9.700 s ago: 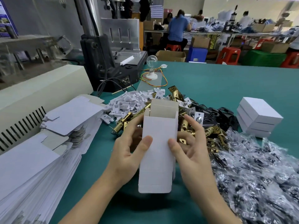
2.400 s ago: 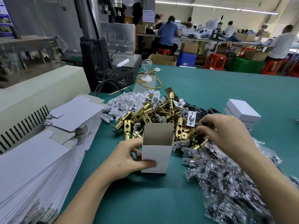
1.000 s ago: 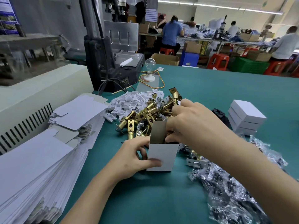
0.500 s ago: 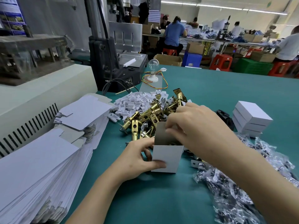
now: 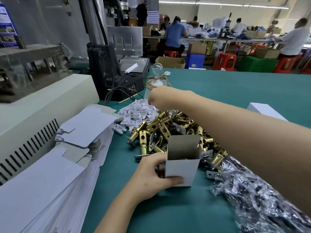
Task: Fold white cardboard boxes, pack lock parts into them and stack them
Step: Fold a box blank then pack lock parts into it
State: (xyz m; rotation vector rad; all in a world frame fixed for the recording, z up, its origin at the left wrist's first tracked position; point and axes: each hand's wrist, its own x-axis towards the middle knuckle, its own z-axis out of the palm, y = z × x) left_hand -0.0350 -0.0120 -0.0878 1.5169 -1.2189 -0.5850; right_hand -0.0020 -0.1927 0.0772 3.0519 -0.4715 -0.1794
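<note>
A white cardboard box [image 5: 180, 170] stands upright on the green table with its top flap open. My left hand [image 5: 151, 179] grips its left side, thumb across the front. My right hand [image 5: 158, 96] reaches far forward over the pile of brass lock latches [image 5: 161, 125], and its fingertips are down at the heap of small white plastic pieces [image 5: 136, 113]. Those fingers are hidden behind the back of the hand, so any hold on a piece is unseen. What lies inside the box is mostly hidden.
A tall stack of flat white box blanks [image 5: 50, 182] lies at the left beside a cream machine [image 5: 42, 101]. Closed white boxes [image 5: 262, 110] sit far right behind my forearm. Clear plastic bags of parts [image 5: 260, 207] fill the right front. A bulb [image 5: 156, 71] and a black press [image 5: 114, 73] stand behind.
My right hand has left the box mouth and moved forward to the white plastic pieces. My left hand keeps holding the box in place.
</note>
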